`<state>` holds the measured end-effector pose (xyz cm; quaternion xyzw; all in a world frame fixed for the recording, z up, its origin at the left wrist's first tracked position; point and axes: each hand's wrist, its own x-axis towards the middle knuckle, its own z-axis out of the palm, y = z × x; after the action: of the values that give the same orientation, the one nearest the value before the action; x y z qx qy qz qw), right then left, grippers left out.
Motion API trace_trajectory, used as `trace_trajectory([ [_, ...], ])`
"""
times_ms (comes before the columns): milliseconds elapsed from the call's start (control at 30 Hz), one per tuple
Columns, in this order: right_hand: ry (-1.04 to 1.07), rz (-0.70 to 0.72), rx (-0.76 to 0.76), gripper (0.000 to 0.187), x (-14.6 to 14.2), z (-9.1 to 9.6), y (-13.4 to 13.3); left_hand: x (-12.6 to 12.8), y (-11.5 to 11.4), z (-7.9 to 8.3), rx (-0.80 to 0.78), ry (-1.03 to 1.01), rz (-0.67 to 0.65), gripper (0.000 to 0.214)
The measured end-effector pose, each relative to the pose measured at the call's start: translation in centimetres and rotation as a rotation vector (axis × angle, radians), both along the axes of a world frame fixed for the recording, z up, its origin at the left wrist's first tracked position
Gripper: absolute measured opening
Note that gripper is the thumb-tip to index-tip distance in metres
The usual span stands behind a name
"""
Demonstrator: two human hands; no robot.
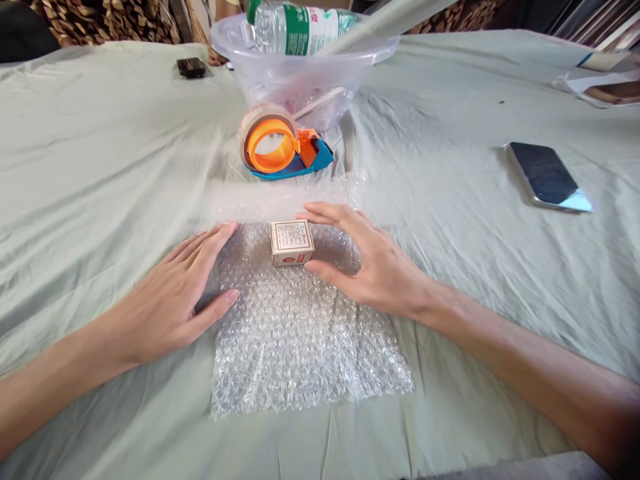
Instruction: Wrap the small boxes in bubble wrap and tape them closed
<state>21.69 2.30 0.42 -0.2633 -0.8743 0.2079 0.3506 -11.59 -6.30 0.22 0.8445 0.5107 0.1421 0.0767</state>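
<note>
A small printed cardboard box (291, 242) sits on a sheet of clear bubble wrap (305, 347) spread over the cloth. My right hand (367, 257) is beside the box, thumb and fingers apart around its right side; the fingertips are at or very near it, and I cannot tell whether they touch. At the left edge of the bubble wrap lies my left hand (185, 290), its fingers stretched out and its thumb apart, holding nothing. The far part of the sheet reaches toward a tape dispenser (295, 167) with an orange hub and a blue base.
Behind the dispenser stands a clear plastic basin (305, 73) holding a green-labelled bottle (305, 30) and a long pale roll. A smartphone (545, 175) lies to the right. A small black object (191, 67) is at the far left. Wrinkled pale green cloth (450, 240) covers the table.
</note>
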Motion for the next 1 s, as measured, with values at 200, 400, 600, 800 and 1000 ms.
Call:
trace_trajectory([
  [200, 0.325, -0.082, 0.172, 0.032, 1.0, 0.9, 0.4, 0.1, 0.0, 0.2, -0.004, 0.004, -0.004, 0.081],
  [400, 0.012, 0.057, 0.058, 0.047, 0.5, 0.0, 0.8, 0.2, 0.1, 0.3, 0.013, 0.019, -0.019, 0.080],
  [600, 0.006, 0.050, -0.088, 0.042, 0.0, -0.4, 0.8, 0.3, 0.1, 0.4, 0.020, 0.009, -0.043, 0.081],
  [800, 0.005, 0.028, -0.105, 0.046, -0.1, -0.7, 0.9, 0.3, 0.2, 0.5, 0.029, 0.035, -0.052, 0.081],
  [1000, 0.005, -0.081, -0.026, 0.039, 0.6, 0.6, 0.6, 0.3, 0.1, 0.7, 0.053, 0.059, -0.032, 0.079],
])
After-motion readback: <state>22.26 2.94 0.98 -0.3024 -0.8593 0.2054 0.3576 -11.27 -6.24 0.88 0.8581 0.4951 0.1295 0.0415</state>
